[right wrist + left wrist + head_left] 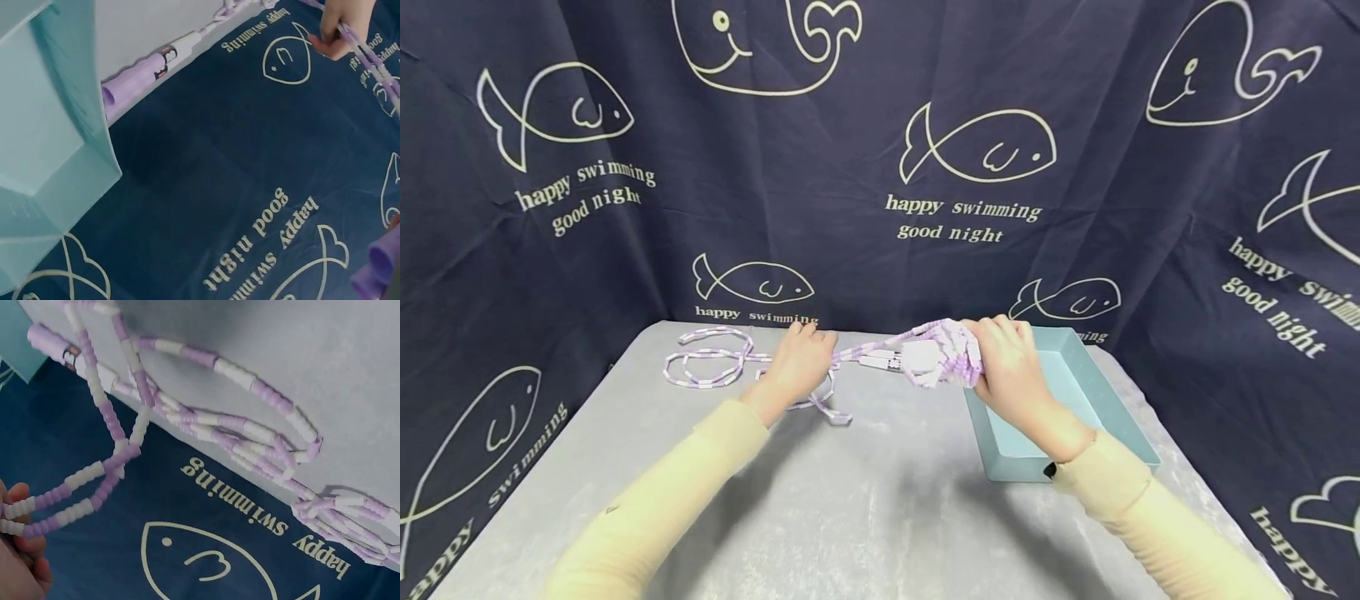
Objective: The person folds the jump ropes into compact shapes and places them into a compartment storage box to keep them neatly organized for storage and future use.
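Note:
A beaded jump rope in purple and white runs between my two hands. My left hand (801, 358) grips a pair of its strands (69, 481), pulled out towards the left. At the right, my right hand (1011, 362) holds a bunched, blurred part of the rope (958, 354) by the tray's near-left wall. Purple tube ends (381, 265) show beside that hand in the right wrist view; its fingers are mostly hidden there. On the table lies a purple and white handle (144, 75) with a black label. More beaded rope (703, 383) lies in loops around and left of my left hand.
A light blue open tray (1015, 471) stands at the right of the grey table (865, 508), partly under my right forearm. A dark blue curtain (850, 167) with fish drawings hangs close behind the table and on both sides.

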### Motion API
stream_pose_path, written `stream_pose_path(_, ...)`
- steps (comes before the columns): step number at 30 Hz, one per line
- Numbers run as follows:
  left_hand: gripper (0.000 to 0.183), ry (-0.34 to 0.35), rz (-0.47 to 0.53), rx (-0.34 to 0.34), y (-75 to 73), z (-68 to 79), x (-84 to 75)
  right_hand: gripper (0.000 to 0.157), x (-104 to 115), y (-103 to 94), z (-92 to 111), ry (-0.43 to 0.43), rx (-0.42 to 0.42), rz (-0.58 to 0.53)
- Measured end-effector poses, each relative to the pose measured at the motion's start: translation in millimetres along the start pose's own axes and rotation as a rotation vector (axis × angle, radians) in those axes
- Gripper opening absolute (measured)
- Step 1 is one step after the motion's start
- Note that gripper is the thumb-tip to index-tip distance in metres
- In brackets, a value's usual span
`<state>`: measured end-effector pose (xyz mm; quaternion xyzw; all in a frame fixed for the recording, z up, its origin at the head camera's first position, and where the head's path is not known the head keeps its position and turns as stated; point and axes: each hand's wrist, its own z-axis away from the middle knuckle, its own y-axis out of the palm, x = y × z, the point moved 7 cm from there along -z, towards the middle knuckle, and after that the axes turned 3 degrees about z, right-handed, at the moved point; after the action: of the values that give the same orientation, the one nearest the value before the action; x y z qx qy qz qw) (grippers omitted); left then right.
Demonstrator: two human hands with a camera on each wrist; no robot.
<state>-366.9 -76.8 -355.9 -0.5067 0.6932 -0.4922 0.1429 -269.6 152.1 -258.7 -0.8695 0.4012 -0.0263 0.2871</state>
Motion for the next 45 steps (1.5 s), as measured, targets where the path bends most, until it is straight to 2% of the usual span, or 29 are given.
stream_pose_path(4, 0.019, 0.019, -0.021, 0.029, 5.6, 10.0, -9.0, 0.039, -12, 0.2, -2, 0.137, 0.059, 0.057)
stream_pose_path(9, 0.014, 0.087, -0.031, 0.007, 6.4, 21.1, -27.5, 0.047, -20, 3.4, -1, 0.265, 0.148, 0.078)
stream_pose_path(15, 0.013, 0.181, -0.010, -0.042, -2.9, 24.6, -54.4, 0.040, -25, 9.7, -3, 0.415, 0.198, 0.073)
stream_pose_path(17, 0.011, 0.200, -0.015, -0.029, -4.3, 24.4, -62.6, 0.037, -28, 13.6, -4, 0.465, 0.209, 0.080)
stream_pose_path(21, 0.010, 0.251, -0.006, 0.044, -9.2, 24.4, -81.8, 0.034, -35, 23.5, -4, 0.551, 0.240, 0.103)
stream_pose_path(26, 0.009, 0.334, 0.014, 0.088, -25.0, 26.1, -107.0, 0.031, -44, 34.2, -1, 0.620, 0.263, 0.133)
stream_pose_path(31, 0.006, 0.380, -0.013, 0.090, -45.0, 26.8, -121.3, 0.038, -53, 43.2, 6, 0.616, 0.297, 0.197)
stream_pose_path(37, 0.007, 0.404, -0.049, 0.068, -66.5, 28.3, -126.7, 0.044, -51, 50.1, 10, 0.542, 0.298, 0.326)
stream_pose_path(42, 0.006, 0.418, -0.033, 0.088, -81.9, 26.9, -123.7, 0.030, -44, 51.7, 8, 0.419, 0.237, 0.425)
stream_pose_path(45, 0.008, 0.421, -0.024, 0.052, -92.4, 24.8, -119.2, 0.023, -41, 54.1, 11, 0.370, 0.231, 0.467)
